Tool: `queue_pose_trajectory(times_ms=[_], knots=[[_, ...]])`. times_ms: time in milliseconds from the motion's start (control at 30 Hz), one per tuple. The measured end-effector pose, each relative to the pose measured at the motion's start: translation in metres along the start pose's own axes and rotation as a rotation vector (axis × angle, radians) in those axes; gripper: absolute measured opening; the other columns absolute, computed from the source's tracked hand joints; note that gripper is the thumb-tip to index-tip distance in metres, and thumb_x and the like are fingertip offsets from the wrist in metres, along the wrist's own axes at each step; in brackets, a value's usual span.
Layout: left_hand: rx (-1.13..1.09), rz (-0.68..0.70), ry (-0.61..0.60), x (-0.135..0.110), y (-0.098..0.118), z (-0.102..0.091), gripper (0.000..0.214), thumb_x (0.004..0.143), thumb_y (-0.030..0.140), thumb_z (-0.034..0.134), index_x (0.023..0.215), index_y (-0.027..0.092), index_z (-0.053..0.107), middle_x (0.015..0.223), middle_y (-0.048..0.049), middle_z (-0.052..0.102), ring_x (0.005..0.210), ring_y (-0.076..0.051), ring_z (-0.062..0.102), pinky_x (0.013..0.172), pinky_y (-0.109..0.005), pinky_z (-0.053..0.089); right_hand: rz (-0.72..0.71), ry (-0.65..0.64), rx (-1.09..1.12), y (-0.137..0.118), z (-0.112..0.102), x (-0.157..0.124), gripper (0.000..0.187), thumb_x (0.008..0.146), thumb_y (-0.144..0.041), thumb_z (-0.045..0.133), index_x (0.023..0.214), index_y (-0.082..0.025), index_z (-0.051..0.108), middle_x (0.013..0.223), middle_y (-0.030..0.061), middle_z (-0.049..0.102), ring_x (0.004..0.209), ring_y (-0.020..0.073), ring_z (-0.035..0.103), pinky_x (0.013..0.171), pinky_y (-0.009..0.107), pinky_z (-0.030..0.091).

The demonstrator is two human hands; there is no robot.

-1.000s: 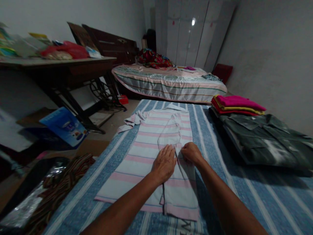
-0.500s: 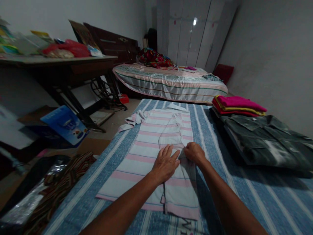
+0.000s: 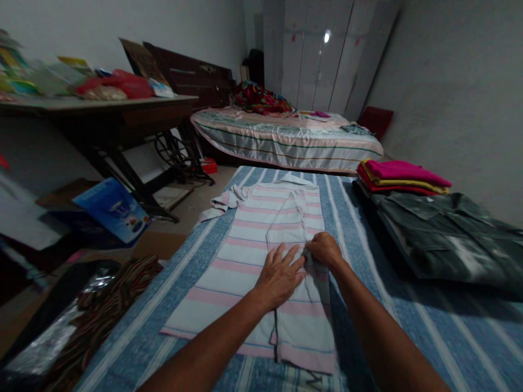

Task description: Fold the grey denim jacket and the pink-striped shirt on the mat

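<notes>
A white polo shirt with pink stripes lies spread on a blue striped bedsheet. Its right side is folded inward, with that sleeve lying over the body; the left sleeve sticks out to the side. On the folded part rests my left hand, palm down with fingers spread. Just right of it, my right hand is closed at the shirt's right folded edge, pinching the fabric there. The fingertips of the right hand are partly hidden.
Folded dark denim clothing and a stack of bright folded clothes sit at the right. A sewing machine table stands at the left, near a blue box. Behind is another bed.
The camera view has shifted slightly. My left hand has edged a little to the right on the shirt, and my right hand stays at the folded edge, slightly higher.
</notes>
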State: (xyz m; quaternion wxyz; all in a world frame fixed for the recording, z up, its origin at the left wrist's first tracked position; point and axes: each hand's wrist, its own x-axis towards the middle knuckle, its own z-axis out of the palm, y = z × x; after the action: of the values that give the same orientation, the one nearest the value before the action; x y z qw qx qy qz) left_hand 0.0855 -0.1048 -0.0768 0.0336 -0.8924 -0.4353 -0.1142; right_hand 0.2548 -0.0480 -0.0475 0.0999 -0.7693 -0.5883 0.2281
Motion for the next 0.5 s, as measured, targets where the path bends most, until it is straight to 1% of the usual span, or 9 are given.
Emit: queue_pose_trajectory(times_ms=[67, 167, 233, 300, 367, 400, 433, 500], knots=[[-0.018, 0.003, -0.003, 0.0, 0.0, 0.0, 0.042, 0.093, 0.042, 0.041, 0.132, 0.031, 0.045, 0.145, -0.0015, 0.04, 0.134, -0.033, 0.029, 0.105, -0.053, 0.027, 0.01, 0.007, 0.014, 0.002, 0.0, -0.001, 0.024, 0.076, -0.032, 0.055, 0.081, -0.015, 0.071, 0.083, 0.0129, 0.071, 0.079, 0.0215, 0.067, 0.059, 0.023, 0.042], [-0.046, -0.01, -0.018, 0.001, 0.001, -0.002, 0.048, 0.093, 0.044, 0.039, 0.137, 0.026, 0.04, 0.143, -0.0024, 0.043, 0.134, -0.034, 0.029, 0.106, -0.053, 0.026, 0.019, 0.036, 0.037, 0.002, -0.001, -0.004, 0.02, 0.074, -0.028, 0.056, 0.079, -0.014, 0.07, 0.086, 0.0157, 0.07, 0.086, 0.0257, 0.066, 0.065, 0.027, 0.045], [-0.048, -0.014, -0.032, 0.001, 0.002, -0.004, 0.047, 0.093, 0.043, 0.038, 0.136, 0.024, 0.041, 0.143, -0.0031, 0.044, 0.135, -0.034, 0.028, 0.106, -0.053, 0.026, 0.026, 0.074, 0.062, -0.001, -0.002, -0.008, 0.019, 0.073, -0.024, 0.056, 0.081, -0.013, 0.069, 0.09, 0.0189, 0.069, 0.091, 0.0294, 0.065, 0.071, 0.032, 0.046], [-0.044, -0.008, -0.045, 0.002, 0.002, -0.007, 0.044, 0.093, 0.04, 0.039, 0.134, 0.025, 0.044, 0.143, -0.0033, 0.043, 0.135, -0.032, 0.027, 0.106, -0.054, 0.027, 0.019, 0.127, 0.113, -0.006, -0.003, -0.011, 0.02, 0.073, -0.021, 0.055, 0.085, -0.012, 0.068, 0.094, 0.0204, 0.068, 0.096, 0.0316, 0.063, 0.077, 0.037, 0.046], [-0.046, 0.015, -0.056, 0.002, 0.003, -0.009, 0.043, 0.093, 0.036, 0.04, 0.134, 0.026, 0.043, 0.143, -0.0033, 0.043, 0.136, -0.031, 0.026, 0.105, -0.054, 0.028, -0.019, 0.173, 0.204, -0.013, -0.002, -0.012, 0.021, 0.076, -0.022, 0.053, 0.09, -0.015, 0.067, 0.096, 0.0171, 0.068, 0.098, 0.0295, 0.062, 0.081, 0.038, 0.045], [-0.049, 0.026, -0.057, 0.002, 0.003, -0.01, 0.043, 0.092, 0.034, 0.041, 0.134, 0.026, 0.042, 0.143, -0.0035, 0.043, 0.136, -0.031, 0.026, 0.105, -0.055, 0.028, -0.046, 0.183, 0.267, -0.017, -0.001, -0.011, 0.022, 0.078, -0.023, 0.052, 0.093, -0.016, 0.066, 0.095, 0.0137, 0.068, 0.097, 0.0266, 0.063, 0.081, 0.036, 0.046], [-0.052, 0.035, -0.055, 0.002, 0.004, -0.011, 0.043, 0.092, 0.032, 0.041, 0.134, 0.025, 0.042, 0.142, -0.0037, 0.045, 0.136, -0.03, 0.026, 0.106, -0.055, 0.027, -0.072, 0.182, 0.339, -0.021, 0.002, -0.009, 0.023, 0.079, -0.025, 0.05, 0.095, -0.018, 0.065, 0.092, 0.0101, 0.068, 0.092, 0.0232, 0.064, 0.079, 0.032, 0.047], [-0.059, 0.044, -0.049, 0.002, 0.004, -0.011, 0.041, 0.093, 0.031, 0.04, 0.133, 0.025, 0.043, 0.138, -0.004, 0.048, 0.135, -0.031, 0.027, 0.106, -0.056, 0.026, -0.094, 0.159, 0.491, -0.026, 0.008, -0.003, 0.025, 0.081, -0.028, 0.048, 0.099, -0.019, 0.062, 0.085, 0.0048, 0.068, 0.079, 0.0176, 0.066, 0.069, 0.026, 0.049]])
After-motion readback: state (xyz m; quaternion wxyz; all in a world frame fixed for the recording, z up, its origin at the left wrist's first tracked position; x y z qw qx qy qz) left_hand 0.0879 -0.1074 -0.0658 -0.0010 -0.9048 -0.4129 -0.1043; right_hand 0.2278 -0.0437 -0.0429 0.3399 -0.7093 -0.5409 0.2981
